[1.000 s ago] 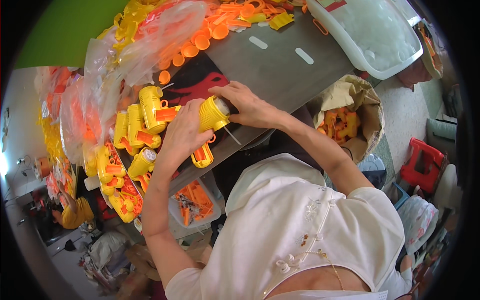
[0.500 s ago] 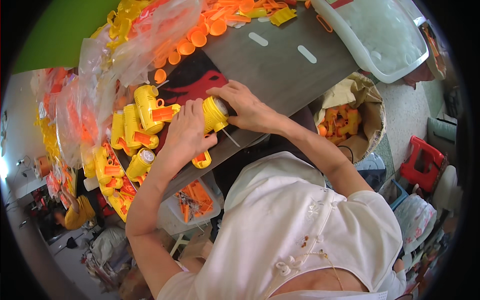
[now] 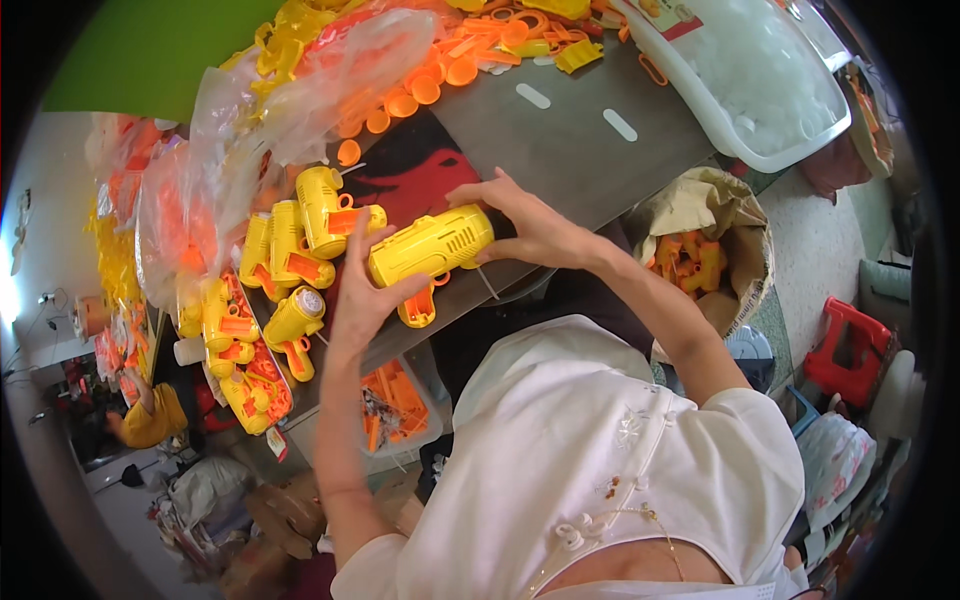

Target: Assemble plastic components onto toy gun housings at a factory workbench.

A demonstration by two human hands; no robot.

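Note:
A yellow plastic toy gun [image 3: 432, 246] with an orange trigger lies sideways between my hands, above the near edge of the grey table. My left hand [image 3: 362, 290] grips its left end, thumb on the near side and fingers on the far side. Curved around the other end, my right hand [image 3: 530, 228] holds it with thumb and fingers apart across the body. A thin pale rod sticks out below that end. Several similar yellow toy guns lie left of my left hand, among them an upright one [image 3: 322, 212] and one with a round pale end [image 3: 295, 316].
Orange round caps [image 3: 425, 90] and clear plastic bags [image 3: 215, 130] are heaped along the far left. A white tub [image 3: 745, 150] stands far right, above a paper sack [image 3: 745, 215] of orange parts. Below the table edge is a bin [image 3: 425, 435] of orange pieces.
The toy gun has turned so its long slotted side shows. My left hand has shifted left to its end, thumb now spread along the body; my right hand has moved slightly right.

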